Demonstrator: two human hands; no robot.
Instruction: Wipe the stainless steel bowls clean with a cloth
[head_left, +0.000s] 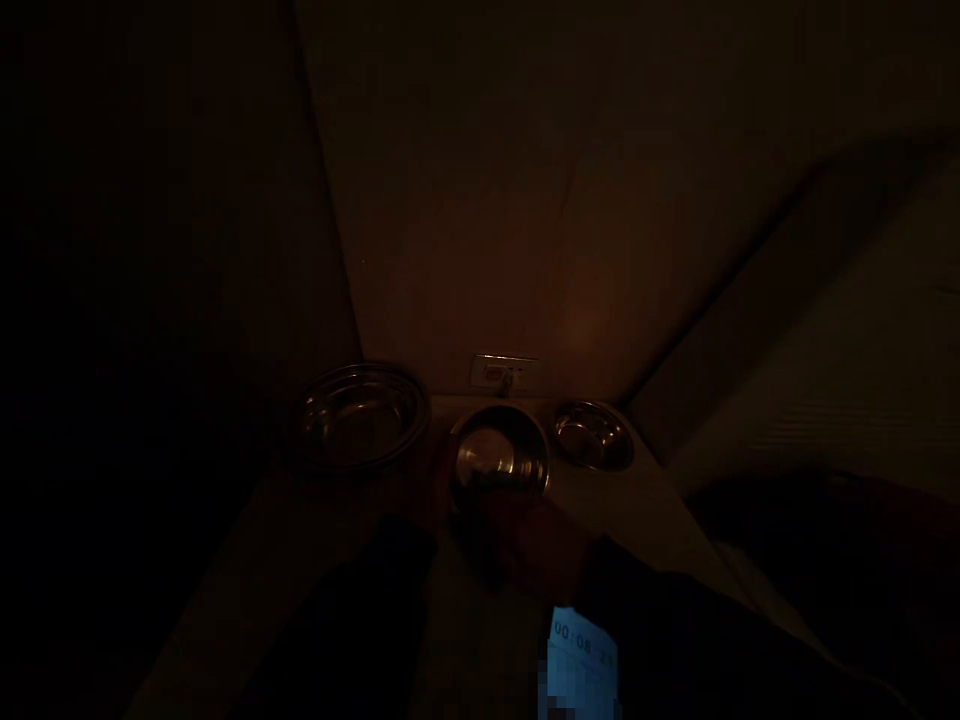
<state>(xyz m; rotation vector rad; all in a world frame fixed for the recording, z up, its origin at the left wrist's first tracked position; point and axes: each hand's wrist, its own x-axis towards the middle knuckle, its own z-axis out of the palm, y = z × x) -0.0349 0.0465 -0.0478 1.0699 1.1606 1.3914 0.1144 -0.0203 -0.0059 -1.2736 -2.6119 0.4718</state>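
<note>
A metal bowl (487, 450) near the tabletop's (630, 520) twelve o'clock has the left hand (432, 488) at its eight, the right hand (538, 538) at five, seemingly steadying it. Darkness hides the fingers' spread and grip.

From here I count at least three metal bowls (491, 452) mid-frame, one wall outlet (499, 373) above, one lit screen (583, 662) lower down, two hands (549, 545).

Walls (450, 200) and a power outlet (487, 372) show a dim indoor room.
</note>
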